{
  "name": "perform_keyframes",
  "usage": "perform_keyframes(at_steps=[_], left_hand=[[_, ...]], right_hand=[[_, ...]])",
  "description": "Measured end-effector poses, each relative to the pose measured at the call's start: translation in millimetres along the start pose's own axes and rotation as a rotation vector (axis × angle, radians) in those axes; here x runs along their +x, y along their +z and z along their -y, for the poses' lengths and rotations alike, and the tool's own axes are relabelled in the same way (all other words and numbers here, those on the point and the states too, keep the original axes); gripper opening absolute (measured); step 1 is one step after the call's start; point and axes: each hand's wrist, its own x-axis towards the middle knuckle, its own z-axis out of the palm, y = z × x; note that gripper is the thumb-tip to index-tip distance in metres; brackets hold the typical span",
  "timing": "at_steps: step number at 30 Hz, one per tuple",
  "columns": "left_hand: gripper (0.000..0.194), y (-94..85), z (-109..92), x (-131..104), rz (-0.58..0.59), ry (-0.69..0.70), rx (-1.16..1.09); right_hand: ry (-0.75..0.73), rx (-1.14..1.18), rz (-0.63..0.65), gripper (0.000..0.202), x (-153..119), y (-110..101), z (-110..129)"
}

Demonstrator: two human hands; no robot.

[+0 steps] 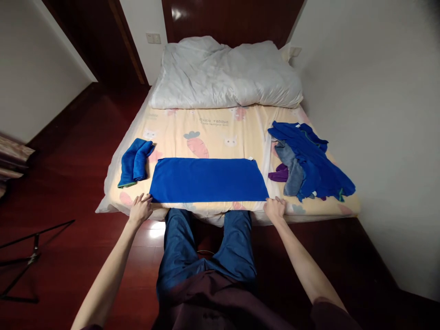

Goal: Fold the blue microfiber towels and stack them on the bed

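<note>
A blue towel [209,180] lies flat and spread in a wide rectangle near the front edge of the bed. My left hand [140,207] is closed on its near left corner. At the near right corner, my right hand [275,207] pinches the same towel. Two rolled blue towels [134,161] rest side by side on the bed, just beyond my left hand. To the right sits a loose heap of crumpled cloths: blue ones [314,160], a grey one [293,172] and a purple one [280,173].
The bed [178,128] has a yellow sheet with carrot and rabbit prints. A white folded quilt [227,75] lies at its head. A wall [378,137] runs close along the right. Black stand legs [34,256] are on the red floor [75,183] at left.
</note>
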Motion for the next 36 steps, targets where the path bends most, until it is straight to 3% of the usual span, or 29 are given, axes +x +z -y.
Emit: perform_keyframes(at_steps=[3, 5, 7, 10, 13, 15, 18, 26, 31, 36], left_hand=[[0.06, -15.3, -41.0, 32.4, -0.096, 0.059, -0.058], [0.063, -20.8, -82.5, 62.3, -0.143, 0.124, -0.11], [0.064, -15.2, -126.6, 91.2, -0.164, 0.189, -0.143], [0.065, 18.3, -177.5, 117.3, -0.128, 0.23, -0.208], [0.064, 64.0, -199.9, 117.7, -0.088, 0.174, -0.271], [0.063, 86.3, -203.1, 111.8, -0.108, 0.132, -0.279], [0.062, 98.7, -201.8, 107.9, -0.139, 0.122, -0.274], [0.064, 84.7, -194.2, 101.7, -0.134, 0.081, -0.3], [0.068, 75.4, -165.5, 85.8, -0.157, -0.014, -0.278], [0.069, 68.5, -120.7, 71.2, -0.201, -0.135, -0.205]], right_hand=[[-0.103, 0.158, -0.144, 0.044, 17.5, -25.5, 62.2], [-0.246, 0.308, -0.229, 0.051, 30.9, -40.3, 120.6], [-0.371, 0.443, -0.239, 0.055, 40.9, -46.7, 181.7], [-0.509, 0.567, -0.123, 0.059, 44.3, -33.5, 253.9], [-0.515, 0.585, 0.043, 0.059, 38.3, -2.4, 286.9], [-0.486, 0.566, 0.076, 0.058, 35.1, 16.1, 291.5], [-0.479, 0.557, 0.045, 0.058, 35.9, 30.3, 289.8], [-0.506, 0.559, -0.021, 0.057, 38.6, 26.2, 278.2], [-0.485, 0.583, -0.001, 0.059, 39.3, 24.5, 238.9], [-0.322, 0.459, -0.046, 0.063, 57.8, 36.9, 170.5]])
